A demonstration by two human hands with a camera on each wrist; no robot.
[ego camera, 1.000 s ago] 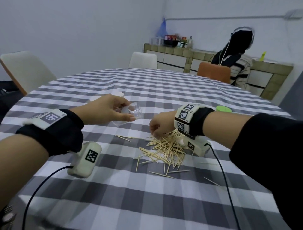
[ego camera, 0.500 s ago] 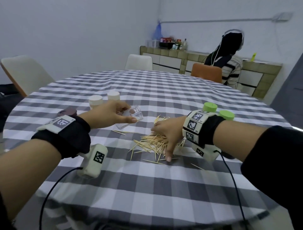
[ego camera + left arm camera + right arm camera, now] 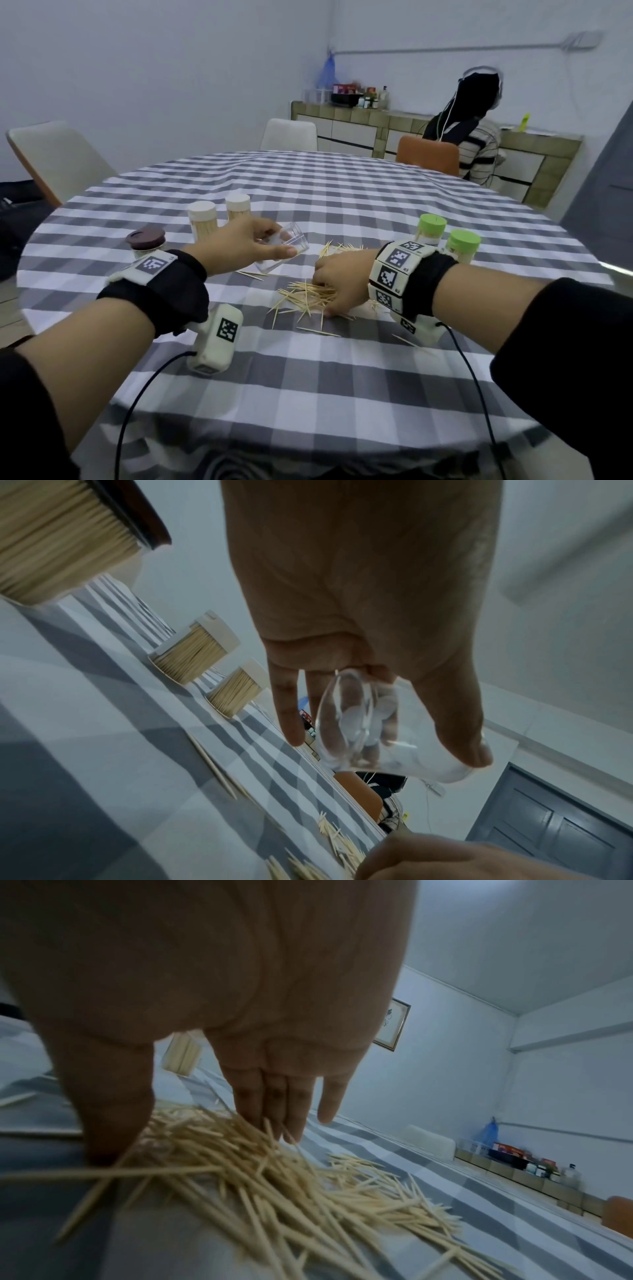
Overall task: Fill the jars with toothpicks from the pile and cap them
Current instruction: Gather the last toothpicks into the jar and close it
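**Gathering a pinch from the pile**

My left hand holds the empty jar clear of the worktop, tilted, mouth toward the pile at 3 o'clock; thumb and fingers are clamped on its wall. My right hand lies on the pile, thumb planted at one side, fingers straight and close together, raking the sticks; nothing is pinched yet.

Procedure, as I judge it:
1. Draw fingers toward thumb to align the sticks parallel before lifting.
2. Take a modest bundle; crossed sticks will jam at the mouth.
3. Feed it in end first.

Clearances: two white-capped jars stand at 11 o'clock of the left hand, a brown-capped jar at 9. Two green-capped jars stand just beyond my right wrist. Strays lie at 6 o'clock of the pile, with open cloth beyond toward the near edge.
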